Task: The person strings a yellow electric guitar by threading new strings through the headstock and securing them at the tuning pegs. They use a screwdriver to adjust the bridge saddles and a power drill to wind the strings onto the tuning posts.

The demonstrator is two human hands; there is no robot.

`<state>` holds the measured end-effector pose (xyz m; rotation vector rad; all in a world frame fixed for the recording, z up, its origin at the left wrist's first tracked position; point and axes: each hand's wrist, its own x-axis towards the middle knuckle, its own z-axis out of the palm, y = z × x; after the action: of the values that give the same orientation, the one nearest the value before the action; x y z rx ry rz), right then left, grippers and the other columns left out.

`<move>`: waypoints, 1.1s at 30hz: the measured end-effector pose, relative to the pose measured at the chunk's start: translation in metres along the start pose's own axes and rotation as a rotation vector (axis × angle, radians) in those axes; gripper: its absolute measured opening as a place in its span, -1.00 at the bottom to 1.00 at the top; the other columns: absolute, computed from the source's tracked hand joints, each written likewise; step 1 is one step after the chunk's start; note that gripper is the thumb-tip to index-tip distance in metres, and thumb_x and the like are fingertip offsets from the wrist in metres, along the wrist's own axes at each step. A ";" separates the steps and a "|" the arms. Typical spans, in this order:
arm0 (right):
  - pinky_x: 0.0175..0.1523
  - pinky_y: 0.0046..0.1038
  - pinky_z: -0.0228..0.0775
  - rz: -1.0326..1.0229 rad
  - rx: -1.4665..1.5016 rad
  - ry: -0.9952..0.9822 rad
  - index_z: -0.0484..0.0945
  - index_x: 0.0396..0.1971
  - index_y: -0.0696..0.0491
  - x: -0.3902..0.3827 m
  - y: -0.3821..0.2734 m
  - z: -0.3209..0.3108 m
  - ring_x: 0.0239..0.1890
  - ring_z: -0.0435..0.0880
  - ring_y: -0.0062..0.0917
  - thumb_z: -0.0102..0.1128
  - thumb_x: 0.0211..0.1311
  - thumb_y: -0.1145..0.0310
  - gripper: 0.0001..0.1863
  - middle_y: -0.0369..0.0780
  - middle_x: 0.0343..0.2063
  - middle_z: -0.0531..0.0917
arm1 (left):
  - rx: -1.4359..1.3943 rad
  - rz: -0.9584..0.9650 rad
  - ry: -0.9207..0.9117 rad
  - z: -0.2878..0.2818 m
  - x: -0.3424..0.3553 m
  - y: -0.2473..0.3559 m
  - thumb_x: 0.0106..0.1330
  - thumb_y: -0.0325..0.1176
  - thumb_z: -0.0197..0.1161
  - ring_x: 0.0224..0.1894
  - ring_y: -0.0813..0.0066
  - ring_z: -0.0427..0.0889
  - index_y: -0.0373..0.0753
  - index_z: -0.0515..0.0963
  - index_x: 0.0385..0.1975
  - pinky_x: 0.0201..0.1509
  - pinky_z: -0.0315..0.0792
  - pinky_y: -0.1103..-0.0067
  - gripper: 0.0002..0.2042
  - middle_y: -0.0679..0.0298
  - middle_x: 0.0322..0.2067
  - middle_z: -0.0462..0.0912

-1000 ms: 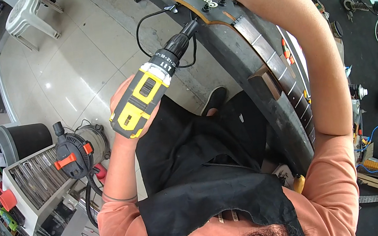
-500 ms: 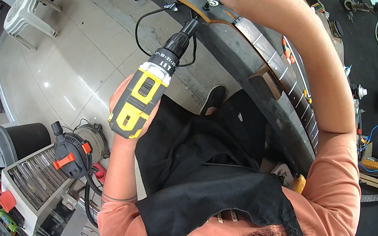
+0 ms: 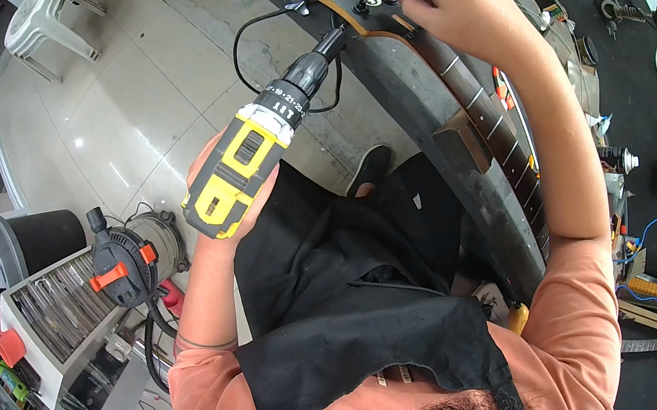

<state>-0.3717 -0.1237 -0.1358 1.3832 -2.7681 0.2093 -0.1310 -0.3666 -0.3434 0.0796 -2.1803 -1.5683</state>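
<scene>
My left hand (image 3: 256, 210) is wrapped round a yellow and black cordless drill (image 3: 239, 166). The drill's dark front end (image 3: 334, 41) meets the near edge of a guitar's black headstock (image 3: 374, 22), by a silver tuning peg (image 3: 299, 8). Several black string posts stand on the headstock's face. Over its right side is my right hand (image 3: 447, 7), its fingers curled and thumb tucked in close; whatever they pinch, if anything, is too small to make out. From the headstock the dark fretboard (image 3: 501, 143) runs down under my right forearm.
A wooden block (image 3: 462, 146) sits by the neck on the dark workbench (image 3: 483, 218). Bottles, cables and tools crowd the bench to the right. At left on the floor are a shop vacuum (image 3: 128, 256) and, farther off, a white plastic stool (image 3: 47, 30).
My right hand has shifted right and nearer, uncovering more of the headstock and a green-labelled bottle behind. The drill's rear has moved slightly left; its front end remains at the headstock edge.
</scene>
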 end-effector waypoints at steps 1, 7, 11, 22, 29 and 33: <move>0.00 -0.18 0.64 -0.001 -0.001 0.020 0.78 -0.07 0.04 -0.002 0.000 0.003 -0.17 0.81 -0.14 0.11 0.41 0.38 -0.73 -0.04 -0.25 0.82 | -0.010 -0.027 0.011 0.001 -0.003 -0.002 0.15 -0.46 0.61 -0.04 0.15 0.84 -0.33 0.71 0.04 0.12 0.66 0.39 -0.57 0.10 -0.05 0.82; -0.04 -0.18 0.65 0.089 0.047 0.074 0.82 -0.14 0.05 -0.014 -0.008 0.016 -0.28 0.82 -0.16 0.16 0.33 0.40 -0.73 -0.05 -0.41 0.80 | -0.118 -0.074 0.055 0.008 -0.007 -0.004 0.19 -0.44 0.64 -0.12 0.36 0.85 -0.26 0.75 -0.04 0.03 0.67 0.48 -0.66 0.24 -0.14 0.85; -0.04 -0.19 0.65 0.120 0.099 0.109 0.83 -0.13 0.07 -0.017 -0.015 0.019 -0.30 0.81 -0.14 0.17 0.31 0.40 -0.72 -0.03 -0.41 0.80 | -0.187 -0.133 0.049 0.010 -0.009 0.004 0.25 -0.52 0.58 -0.12 0.41 0.86 -0.27 0.77 -0.02 0.03 0.68 0.50 -0.70 0.26 -0.15 0.86; -0.07 -0.24 0.62 0.180 0.235 0.107 0.81 -0.06 0.12 -0.020 -0.010 0.025 -0.33 0.81 -0.19 0.14 0.33 0.42 -0.68 -0.04 -0.40 0.81 | -0.271 -0.166 0.040 0.011 0.002 0.020 0.25 -0.54 0.49 0.42 0.19 0.54 -0.32 0.48 0.39 0.52 0.39 0.32 -0.36 0.05 0.37 0.53; -0.10 -0.26 0.63 0.164 0.243 0.124 0.81 -0.04 0.12 -0.018 -0.006 0.029 -0.36 0.81 -0.23 0.14 0.34 0.40 -0.68 -0.06 -0.41 0.82 | -0.348 -0.204 0.015 0.011 0.000 0.015 0.26 -0.54 0.49 0.43 0.19 0.55 -0.33 0.44 0.42 0.52 0.40 0.32 -0.33 0.03 0.41 0.54; -0.09 -0.26 0.63 0.256 0.289 0.081 0.81 -0.03 0.11 -0.018 -0.011 0.022 -0.34 0.82 -0.23 0.14 0.36 0.38 -0.67 -0.07 -0.39 0.83 | -0.391 -0.248 0.016 0.013 -0.002 0.014 0.27 -0.53 0.49 0.43 0.21 0.55 -0.33 0.42 0.44 0.52 0.41 0.34 -0.31 0.03 0.44 0.52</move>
<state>-0.3514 -0.1193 -0.1581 1.0293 -2.9255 0.6826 -0.1312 -0.3492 -0.3345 0.2463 -1.8667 -2.0956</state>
